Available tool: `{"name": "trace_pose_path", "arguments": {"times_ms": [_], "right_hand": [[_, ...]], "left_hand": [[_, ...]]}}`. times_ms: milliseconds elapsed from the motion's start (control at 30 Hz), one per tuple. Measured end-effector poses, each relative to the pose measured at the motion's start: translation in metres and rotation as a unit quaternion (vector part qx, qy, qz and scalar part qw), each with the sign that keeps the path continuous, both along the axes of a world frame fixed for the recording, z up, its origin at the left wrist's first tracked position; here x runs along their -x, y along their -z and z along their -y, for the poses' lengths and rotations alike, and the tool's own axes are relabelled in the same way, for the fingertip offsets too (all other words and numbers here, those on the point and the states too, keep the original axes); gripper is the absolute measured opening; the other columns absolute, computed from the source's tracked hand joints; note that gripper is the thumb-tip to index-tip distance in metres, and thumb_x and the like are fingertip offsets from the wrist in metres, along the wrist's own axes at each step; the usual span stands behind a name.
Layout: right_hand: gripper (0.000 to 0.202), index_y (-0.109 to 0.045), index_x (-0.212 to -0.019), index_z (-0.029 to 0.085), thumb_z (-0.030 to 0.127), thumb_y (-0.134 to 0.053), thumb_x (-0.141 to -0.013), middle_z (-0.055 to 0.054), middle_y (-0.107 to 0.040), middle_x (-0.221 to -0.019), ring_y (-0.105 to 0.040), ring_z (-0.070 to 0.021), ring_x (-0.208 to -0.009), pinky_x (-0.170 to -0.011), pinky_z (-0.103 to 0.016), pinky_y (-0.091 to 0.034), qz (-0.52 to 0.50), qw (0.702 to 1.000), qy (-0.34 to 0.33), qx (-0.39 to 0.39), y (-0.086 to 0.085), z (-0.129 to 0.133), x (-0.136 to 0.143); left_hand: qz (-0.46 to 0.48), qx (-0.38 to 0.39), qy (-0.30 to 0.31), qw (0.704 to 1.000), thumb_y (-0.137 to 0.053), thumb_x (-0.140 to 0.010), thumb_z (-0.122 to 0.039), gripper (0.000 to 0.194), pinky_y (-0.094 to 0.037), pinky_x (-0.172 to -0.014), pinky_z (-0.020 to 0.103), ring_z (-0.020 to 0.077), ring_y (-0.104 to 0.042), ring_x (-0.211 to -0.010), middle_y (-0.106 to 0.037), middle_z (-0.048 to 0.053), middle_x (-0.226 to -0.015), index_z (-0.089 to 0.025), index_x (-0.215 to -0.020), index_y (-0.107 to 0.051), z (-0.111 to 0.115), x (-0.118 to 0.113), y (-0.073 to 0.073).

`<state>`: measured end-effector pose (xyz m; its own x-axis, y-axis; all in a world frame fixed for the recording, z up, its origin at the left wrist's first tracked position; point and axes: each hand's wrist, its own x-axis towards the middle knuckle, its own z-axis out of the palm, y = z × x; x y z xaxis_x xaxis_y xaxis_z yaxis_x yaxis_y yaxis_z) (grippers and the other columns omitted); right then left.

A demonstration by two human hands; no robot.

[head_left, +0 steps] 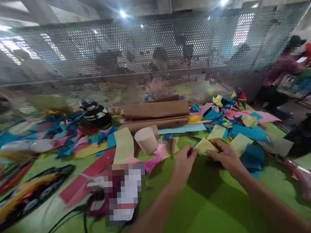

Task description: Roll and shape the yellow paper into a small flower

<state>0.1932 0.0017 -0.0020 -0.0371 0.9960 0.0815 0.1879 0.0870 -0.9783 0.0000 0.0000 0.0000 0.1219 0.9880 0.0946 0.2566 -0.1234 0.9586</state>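
Note:
A small pale yellow paper piece (pixel 204 146) is held up between my two hands, above the green table (pixel 194 213). My left hand (pixel 184 163) pinches its left corner between thumb and fingers. On the other side, my right hand (pixel 224 155) has its thumb and fingers closed on the paper's right edge. A yellow ring-shaped thing (pixel 224 140) shows behind my right fingers; whether they touch it is unclear. Pale yellow sheets (pixel 240 144) and blue paper (pixel 252 157) lie right of my right hand.
Brown paper rolls (pixel 156 109) lie at the back before a perforated metal screen (pixel 143 62). A cream roll (pixel 146 140) stands left of centre. A blurred-out device (pixel 125 195) and cables lie front left, a pink glue gun (pixel 303 179) at right. A person (pixel 283 68) is far right.

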Motion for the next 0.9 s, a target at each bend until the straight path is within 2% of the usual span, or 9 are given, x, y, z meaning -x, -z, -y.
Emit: {"name": "trace_pose_path", "arguments": {"times_ms": [133, 233, 333, 567, 767, 900], "right_hand": [[0.039, -0.071, -0.102, 0.019, 0.050, -0.076, -0.079, -0.007, -0.072, -0.093, -0.064, -0.0226, -0.082, -0.070, -0.032, -0.053, 0.002, 1.000, 0.009, -0.020, 0.001, -0.001, -0.004], [0.033, -0.072, -0.092, 0.020, 0.050, -0.076, -0.080, -0.006, -0.071, -0.085, -0.063, -0.0211, -0.076, -0.068, -0.033, -0.052, -0.013, 1.000, 0.004, -0.015, 0.003, -0.002, -0.005], [0.032, -0.072, -0.093, 0.021, 0.050, -0.076, -0.080, -0.005, -0.071, -0.084, -0.062, -0.0204, -0.073, -0.067, -0.033, -0.051, -0.037, 0.999, -0.007, -0.002, 0.003, -0.001, -0.004], [0.031, -0.072, -0.091, 0.020, 0.049, -0.076, -0.081, -0.004, -0.069, -0.084, -0.060, -0.0180, -0.072, -0.066, -0.030, -0.048, -0.026, 0.999, 0.007, -0.021, -0.003, 0.003, -0.002], [0.031, -0.069, -0.090, 0.021, 0.049, -0.075, -0.081, -0.003, -0.066, -0.081, -0.057, -0.0165, -0.070, -0.063, -0.028, -0.044, -0.047, 0.999, -0.010, -0.003, -0.005, 0.005, 0.001], [0.034, -0.070, -0.092, 0.020, 0.051, -0.075, -0.079, -0.002, -0.065, -0.078, -0.056, -0.0173, -0.070, -0.061, -0.028, -0.041, -0.012, 1.000, -0.016, -0.006, -0.007, 0.007, 0.004]], "left_hand": [[-0.028, -0.026, 0.010, 0.999, -0.059, -0.092, -0.038, 0.025, -0.041, -0.068, 0.027, 0.0158, -0.057, -0.071, -0.064, 0.001, -0.074, -0.017, -0.079, -0.062, 0.005, 0.000, 0.001], [-0.016, -0.025, 0.022, 0.999, -0.060, -0.092, -0.038, 0.023, -0.042, -0.070, 0.027, 0.0168, -0.059, -0.075, -0.067, 0.002, -0.079, -0.017, -0.084, -0.066, 0.007, -0.001, -0.001], [0.022, -0.011, 0.026, 0.999, -0.059, -0.093, -0.039, 0.024, -0.044, -0.069, 0.026, 0.0169, -0.061, -0.076, -0.069, 0.003, -0.082, -0.017, -0.090, -0.069, 0.008, 0.000, -0.003], [0.024, -0.039, 0.021, 0.999, -0.063, -0.090, -0.034, 0.021, -0.044, -0.068, 0.026, 0.0174, -0.062, -0.076, -0.071, 0.003, -0.079, -0.017, -0.083, -0.072, 0.008, -0.001, -0.002], [0.063, -0.018, 0.017, 0.998, -0.064, -0.088, -0.029, 0.015, -0.047, -0.073, 0.026, 0.0176, -0.064, -0.080, -0.073, 0.004, -0.085, -0.017, -0.090, -0.073, 0.007, -0.002, -0.003], [0.060, -0.041, 0.021, 0.997, -0.064, -0.089, -0.028, 0.014, -0.047, -0.073, 0.026, 0.0176, -0.064, -0.082, -0.074, 0.004, -0.086, -0.018, -0.089, -0.073, 0.009, -0.003, 0.000]]}}
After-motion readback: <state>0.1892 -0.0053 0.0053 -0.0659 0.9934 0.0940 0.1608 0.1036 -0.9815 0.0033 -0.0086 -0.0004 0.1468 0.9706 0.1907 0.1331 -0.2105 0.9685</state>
